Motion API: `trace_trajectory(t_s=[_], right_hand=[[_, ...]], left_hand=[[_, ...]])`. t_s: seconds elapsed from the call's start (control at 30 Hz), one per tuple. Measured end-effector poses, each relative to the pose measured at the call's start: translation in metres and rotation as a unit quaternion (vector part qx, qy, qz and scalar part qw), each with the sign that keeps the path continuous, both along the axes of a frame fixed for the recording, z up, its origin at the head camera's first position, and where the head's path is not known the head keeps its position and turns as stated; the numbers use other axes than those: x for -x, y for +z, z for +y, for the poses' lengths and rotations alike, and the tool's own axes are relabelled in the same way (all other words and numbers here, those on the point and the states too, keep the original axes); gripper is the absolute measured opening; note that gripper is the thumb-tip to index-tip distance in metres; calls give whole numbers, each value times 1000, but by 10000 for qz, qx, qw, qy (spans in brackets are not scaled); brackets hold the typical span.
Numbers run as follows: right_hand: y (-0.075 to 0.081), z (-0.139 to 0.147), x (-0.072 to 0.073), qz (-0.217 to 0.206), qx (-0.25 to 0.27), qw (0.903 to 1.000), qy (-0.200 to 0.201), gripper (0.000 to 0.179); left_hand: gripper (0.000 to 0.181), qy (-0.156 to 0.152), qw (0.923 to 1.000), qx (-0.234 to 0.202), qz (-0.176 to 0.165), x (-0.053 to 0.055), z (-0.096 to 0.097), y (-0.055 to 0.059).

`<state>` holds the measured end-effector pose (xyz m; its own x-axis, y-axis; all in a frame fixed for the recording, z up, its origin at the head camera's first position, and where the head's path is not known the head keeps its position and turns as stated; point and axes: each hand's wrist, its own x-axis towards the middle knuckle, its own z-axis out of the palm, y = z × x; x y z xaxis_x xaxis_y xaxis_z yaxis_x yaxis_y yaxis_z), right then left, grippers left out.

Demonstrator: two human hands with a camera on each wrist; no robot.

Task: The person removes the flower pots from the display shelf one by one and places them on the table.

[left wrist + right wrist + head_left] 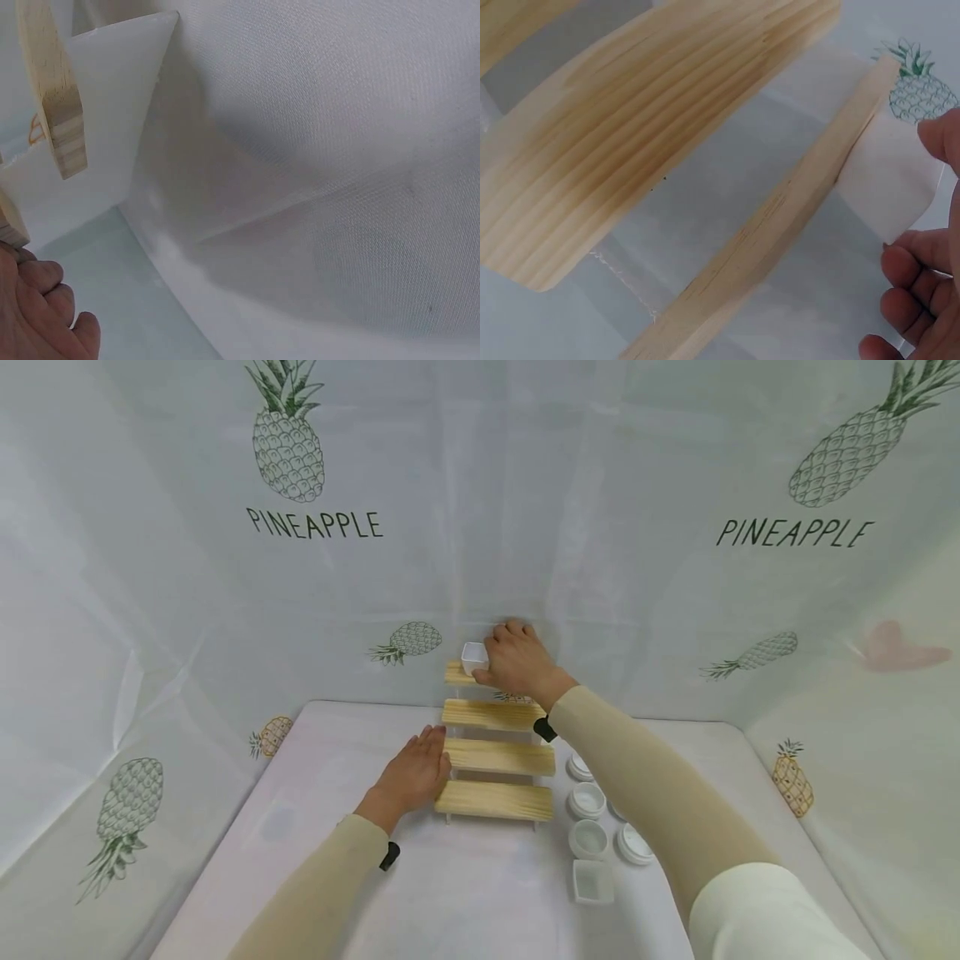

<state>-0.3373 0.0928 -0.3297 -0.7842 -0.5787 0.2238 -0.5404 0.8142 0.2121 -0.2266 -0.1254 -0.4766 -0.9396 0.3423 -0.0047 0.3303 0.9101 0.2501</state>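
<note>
A small white square cup point(473, 656) stands at the left end of the top shelf of a four-tier wooden step rack point(498, 757). My right hand point(522, 664) pinches this cup from its right side. In the right wrist view, the cup point(890, 178) sits against the top board point(780, 210), with the thumb on one side and fingertips at its lower corner. My left hand point(412, 771) lies along the rack's left side, by the ends of the lower shelves. The left wrist view has its fingers point(46, 300) right at a board's end.
Right of the rack, several round white cups point(588, 799) and a square cup point(593, 882) stand on the white-covered table point(465, 893); my right forearm hides part of that group. Close behind the top shelf hangs a white curtain point(480, 527) printed with pineapples.
</note>
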Motion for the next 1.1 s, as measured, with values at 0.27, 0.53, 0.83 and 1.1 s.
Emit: trace_trajectory(t_s=[0.27, 0.53, 0.83, 1.1], right_hand=[[5, 5, -3, -88, 142, 9999, 39, 52], [2, 19, -11, 6, 155, 9995, 262, 59], [-5, 60, -38, 438, 163, 9965, 688, 63], [-27, 108, -71, 844, 321, 9887, 1193, 57]], left_hand=[[66, -39, 9999, 116, 51, 2, 0, -3], [66, 51, 10000, 51, 26, 2, 1, -3], [66, 63, 9999, -131, -86, 2, 3, 1], [66, 71, 9998, -49, -184, 3, 4, 2]])
